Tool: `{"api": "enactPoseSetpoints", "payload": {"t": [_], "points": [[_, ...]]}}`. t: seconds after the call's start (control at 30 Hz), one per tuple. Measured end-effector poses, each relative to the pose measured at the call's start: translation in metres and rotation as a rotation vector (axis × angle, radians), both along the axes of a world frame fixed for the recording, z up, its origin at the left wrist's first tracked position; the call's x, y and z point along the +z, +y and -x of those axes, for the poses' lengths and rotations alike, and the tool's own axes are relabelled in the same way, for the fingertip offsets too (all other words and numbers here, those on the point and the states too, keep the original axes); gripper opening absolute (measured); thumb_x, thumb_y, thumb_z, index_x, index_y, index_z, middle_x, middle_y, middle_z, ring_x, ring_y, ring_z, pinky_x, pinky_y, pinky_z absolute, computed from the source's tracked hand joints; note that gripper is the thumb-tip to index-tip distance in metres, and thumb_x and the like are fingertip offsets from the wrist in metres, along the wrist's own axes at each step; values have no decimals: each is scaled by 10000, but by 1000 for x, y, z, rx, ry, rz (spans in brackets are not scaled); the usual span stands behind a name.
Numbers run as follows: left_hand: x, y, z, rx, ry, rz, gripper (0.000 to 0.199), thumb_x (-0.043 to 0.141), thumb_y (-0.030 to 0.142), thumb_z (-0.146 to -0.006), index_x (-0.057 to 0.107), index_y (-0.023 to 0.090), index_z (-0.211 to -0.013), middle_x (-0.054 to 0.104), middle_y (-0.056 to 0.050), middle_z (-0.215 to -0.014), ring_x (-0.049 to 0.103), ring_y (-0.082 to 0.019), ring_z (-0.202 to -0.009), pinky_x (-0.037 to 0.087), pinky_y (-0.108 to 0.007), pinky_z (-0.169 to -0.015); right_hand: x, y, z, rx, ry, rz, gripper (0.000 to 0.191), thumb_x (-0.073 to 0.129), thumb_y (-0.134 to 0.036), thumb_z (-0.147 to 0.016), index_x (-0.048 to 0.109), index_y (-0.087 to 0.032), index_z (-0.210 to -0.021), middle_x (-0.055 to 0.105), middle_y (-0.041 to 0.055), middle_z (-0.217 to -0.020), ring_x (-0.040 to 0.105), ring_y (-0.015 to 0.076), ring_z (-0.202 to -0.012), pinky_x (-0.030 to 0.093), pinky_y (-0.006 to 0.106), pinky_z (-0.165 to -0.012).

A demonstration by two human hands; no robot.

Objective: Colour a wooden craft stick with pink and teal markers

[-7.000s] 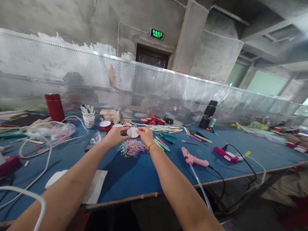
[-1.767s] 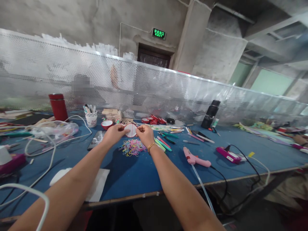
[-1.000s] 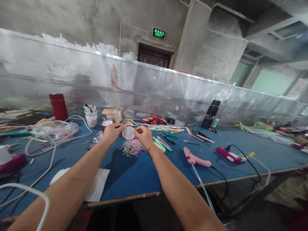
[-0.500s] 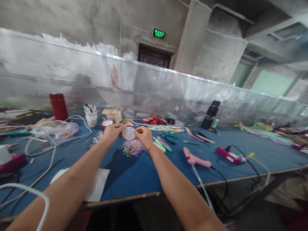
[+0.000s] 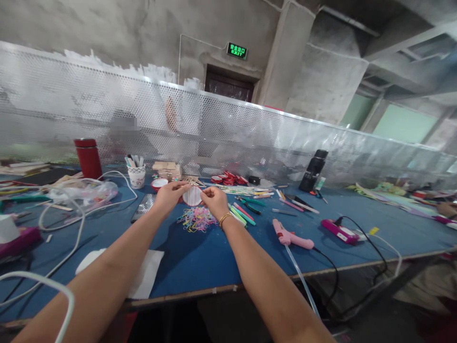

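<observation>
Between my two hands, above the table, is a small round red-rimmed disc with a pale face crossed by thin coloured lines. My left hand pinches its left edge with thumb and fingers. At its right edge, the closed fingertips of my right hand grip it too; a gold bracelet circles that wrist. Just below the disc lies a loose heap of colourful rubber bands. Behind my left hand sits a red-rimmed round dish with a white inside.
Markers lie right of my right hand, and a pink glue gun rests farther right, its cord over the edge. A phone, a cup of pens and a red flask stand leftward. Red round pieces are piled behind.
The disc has turned slightly in my fingers, so its lines look paler and its rim thinner. Both hands stay in nearly the same place.
</observation>
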State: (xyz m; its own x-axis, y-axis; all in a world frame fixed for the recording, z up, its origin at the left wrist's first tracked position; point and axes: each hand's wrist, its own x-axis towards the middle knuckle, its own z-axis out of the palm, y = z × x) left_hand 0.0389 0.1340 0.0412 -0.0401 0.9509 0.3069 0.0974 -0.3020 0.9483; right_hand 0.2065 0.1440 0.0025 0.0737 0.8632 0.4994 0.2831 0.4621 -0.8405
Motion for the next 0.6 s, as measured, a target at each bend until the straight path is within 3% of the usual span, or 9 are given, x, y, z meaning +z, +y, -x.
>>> {"api": "enactPoseSetpoints", "payload": {"t": [0.07,0.17,0.37,0.47,0.6], "points": [[0,-1,-2,-47,30,20,576,781,553,-553,734,158,-969,677,-16,-715,550,-126,-586,401,-242,-538,0,1,-1,2,8,-2,164,623,-357,-762,624,-196,-791,675,-12,-597,681,161,-571,547,247,-573],[-2,-2,-3,-103,58,45,513,813,537,-503,730,150,-829,676,-20,-702,583,-144,-622,428,-249,-562,1,0,0,26,16,21,174,628,-368,-770,627,-197,-806,686,-7,-617,686,164,-586,550,248,-570],[0,-5,-4,-56,15,93,448,875,426,-416,696,151,-722,642,1,-625,588,-148,-614,472,-267,-581,7,-7,2,92,60,86,169,589,-363,-814,628,-199,-809,682,-5,-624,697,174,-609,536,239,-527],[1,-7,-5,-84,15,102,481,877,427,-416,702,147,-766,663,-10,-664,596,-147,-626,467,-259,-578,7,-6,1,65,25,94,162,593,-355,-813,635,-199,-822,688,-7,-635,699,170,-617,534,237,-539],[0,-4,-3,-37,-6,70,575,832,498,-504,702,148,-941,699,-40,-773,619,-149,-675,452,-241,-573,5,2,-8,-81,0,76,165,584,-347,-811,648,-195,-808,689,-4,-622,698,168,-612,544,250,-588]]}}
